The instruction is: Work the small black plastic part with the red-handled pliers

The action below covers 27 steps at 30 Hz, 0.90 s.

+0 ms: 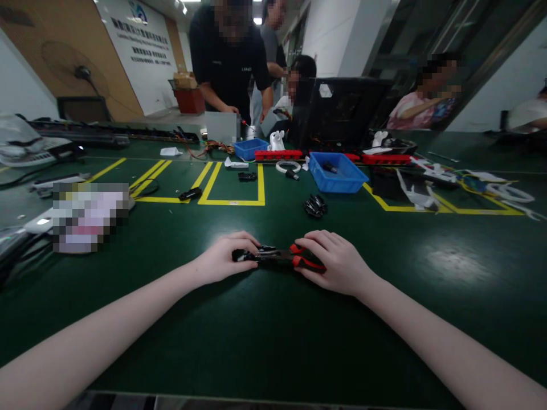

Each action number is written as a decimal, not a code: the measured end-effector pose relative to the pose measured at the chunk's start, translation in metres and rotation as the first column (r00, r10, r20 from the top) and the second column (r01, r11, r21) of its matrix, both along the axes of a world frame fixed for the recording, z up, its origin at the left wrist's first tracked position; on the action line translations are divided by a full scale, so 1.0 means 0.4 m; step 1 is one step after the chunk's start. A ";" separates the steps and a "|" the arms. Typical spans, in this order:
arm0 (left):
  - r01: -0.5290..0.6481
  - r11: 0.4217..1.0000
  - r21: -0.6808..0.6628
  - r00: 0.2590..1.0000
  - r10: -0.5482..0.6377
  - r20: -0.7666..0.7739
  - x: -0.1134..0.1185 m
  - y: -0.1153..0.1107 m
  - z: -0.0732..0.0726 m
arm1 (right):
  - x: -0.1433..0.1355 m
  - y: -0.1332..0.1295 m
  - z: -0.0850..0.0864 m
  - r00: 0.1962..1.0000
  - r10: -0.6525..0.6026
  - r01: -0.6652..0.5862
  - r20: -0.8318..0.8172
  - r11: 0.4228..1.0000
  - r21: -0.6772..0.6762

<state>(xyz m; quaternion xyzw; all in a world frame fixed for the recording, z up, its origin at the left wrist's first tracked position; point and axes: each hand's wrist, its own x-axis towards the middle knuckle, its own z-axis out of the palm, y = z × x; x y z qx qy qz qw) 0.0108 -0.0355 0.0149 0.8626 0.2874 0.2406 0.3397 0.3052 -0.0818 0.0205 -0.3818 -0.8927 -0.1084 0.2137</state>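
My right hand is closed round the red-and-black handles of a pair of pliers, whose jaws point left. Between thumb and fingers, my left hand grips a small black part. The plier jaws reach this part, though I cannot make out whether they clamp it. Both hands are low over the green table. Beyond them lies a small pile of black pieces.
Blue bins and red strips line the back. Yellow tape marks boxes, with black parts lying nearby. A blurred pad and cables sit left. A person stands across the table, behind a dark monitor-like case.
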 end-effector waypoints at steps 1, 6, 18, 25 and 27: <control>0.004 1.000 0.000 1.000 -0.004 0.001 0.000 0.000 0.000 | 0.001 0.001 0.000 1.000 0.010 -0.010 0.000 1.000 0.009; 0.014 1.000 0.000 1.000 -0.014 -0.012 -0.004 0.001 0.004 | 0.003 0.003 -0.001 0.999 0.043 -0.043 0.018 0.999 0.027; 0.059 0.996 0.066 0.998 -0.058 -0.013 -0.009 0.008 0.004 | 0.013 0.008 0.006 0.996 0.049 -0.063 0.078 0.981 0.184; 0.072 0.995 0.071 0.997 -0.071 -0.027 -0.011 0.009 0.003 | 0.014 0.013 0.001 0.998 0.051 -0.055 0.035 0.993 0.107; 0.074 0.995 0.065 0.997 -0.073 -0.018 -0.011 0.010 0.001 | 0.014 0.014 0.001 0.999 0.047 -0.048 0.023 0.997 0.063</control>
